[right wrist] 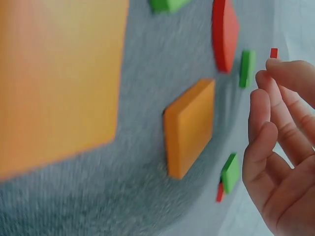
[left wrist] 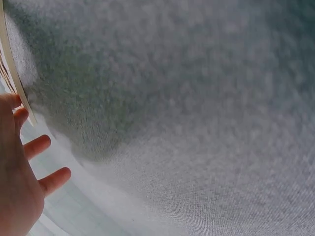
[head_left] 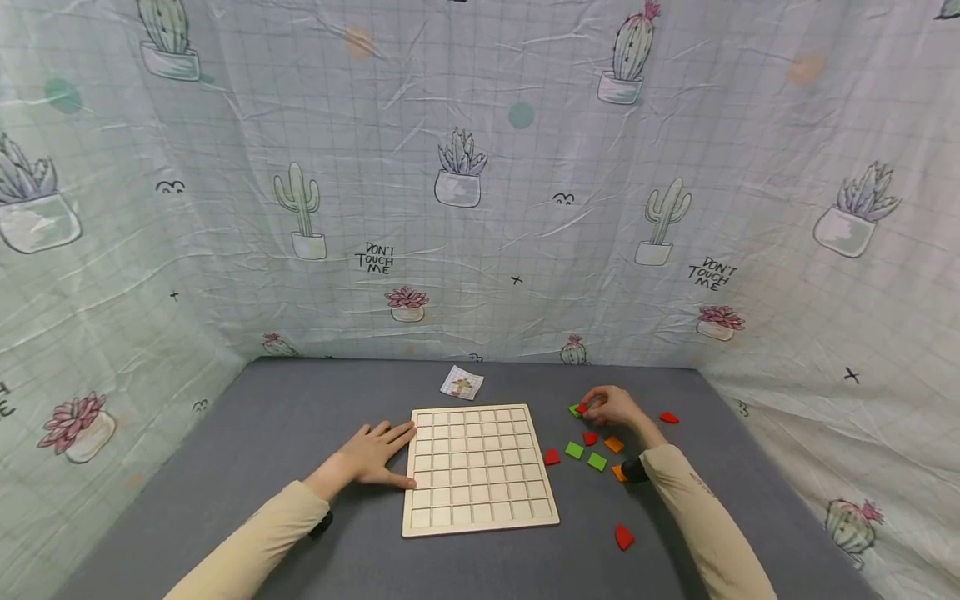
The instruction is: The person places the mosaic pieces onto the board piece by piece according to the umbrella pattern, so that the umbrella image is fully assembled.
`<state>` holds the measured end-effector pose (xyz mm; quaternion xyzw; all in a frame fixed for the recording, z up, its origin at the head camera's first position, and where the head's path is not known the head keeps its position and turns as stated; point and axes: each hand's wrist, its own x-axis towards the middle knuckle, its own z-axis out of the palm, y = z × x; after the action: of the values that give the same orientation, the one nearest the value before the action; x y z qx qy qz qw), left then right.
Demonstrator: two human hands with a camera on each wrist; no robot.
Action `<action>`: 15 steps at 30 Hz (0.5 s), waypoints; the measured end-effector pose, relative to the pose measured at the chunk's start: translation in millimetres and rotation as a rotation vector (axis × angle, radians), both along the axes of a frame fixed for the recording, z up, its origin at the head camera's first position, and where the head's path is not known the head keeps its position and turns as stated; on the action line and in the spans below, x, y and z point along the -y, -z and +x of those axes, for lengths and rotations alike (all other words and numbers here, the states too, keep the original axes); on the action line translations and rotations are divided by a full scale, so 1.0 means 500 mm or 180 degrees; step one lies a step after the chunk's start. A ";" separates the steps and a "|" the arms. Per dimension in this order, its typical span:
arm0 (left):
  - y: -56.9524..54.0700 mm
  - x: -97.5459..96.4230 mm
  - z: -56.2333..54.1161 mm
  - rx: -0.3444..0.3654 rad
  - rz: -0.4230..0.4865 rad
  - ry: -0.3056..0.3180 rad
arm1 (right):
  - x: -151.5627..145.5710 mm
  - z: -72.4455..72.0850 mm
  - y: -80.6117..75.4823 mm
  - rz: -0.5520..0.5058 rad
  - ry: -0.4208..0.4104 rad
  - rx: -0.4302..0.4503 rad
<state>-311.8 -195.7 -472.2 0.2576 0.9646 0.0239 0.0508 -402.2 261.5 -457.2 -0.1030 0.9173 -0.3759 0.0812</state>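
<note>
My left hand (head_left: 372, 454) lies with spread fingers at the left edge of a pale wooden grid board (head_left: 480, 468), fingertips and thumb touching its rim. In the left wrist view, part of that hand (left wrist: 19, 167) and a strip of the board's edge (left wrist: 15, 69) show. To the right of the board, my right hand (head_left: 611, 407) pinches a small red piece (right wrist: 274, 52) at its fingertips. Close by the held piece lies a green tile (head_left: 575, 411), partly covered in the head view. The right wrist view shows the fingers curled, the red piece sticking out beyond them.
Loose tiles lie right of the board: green (head_left: 573, 450), another green (head_left: 597, 462), orange (head_left: 614, 444) and an orange one (head_left: 618, 473) partly behind the wrist camera. Several red pieces (head_left: 624, 537) are scattered around. A small picture card (head_left: 462, 382) lies behind the board, before a patterned curtain (head_left: 480, 275).
</note>
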 end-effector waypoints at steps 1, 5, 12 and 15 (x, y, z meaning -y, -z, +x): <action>0.000 0.001 0.000 -0.0003 -0.0005 0.0005 | 0.004 0.001 0.000 -0.0002 -0.0042 -0.0018; -0.001 0.004 -0.005 0.0007 0.0024 -0.0005 | 0.024 0.010 -0.005 -0.0060 -0.0277 -0.0099; -0.008 0.001 -0.006 0.0021 -0.0003 -0.0003 | 0.082 0.030 -0.016 -0.0089 -0.0503 -0.0136; -0.012 0.001 -0.003 -0.0057 -0.0030 0.0065 | 0.109 0.037 -0.018 -0.0095 -0.0621 -0.0168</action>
<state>-313.2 -196.2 -466.3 0.2673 0.9625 0.0165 0.0437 -384.0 206.8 -448.3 -0.2029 0.8991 -0.3769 0.0917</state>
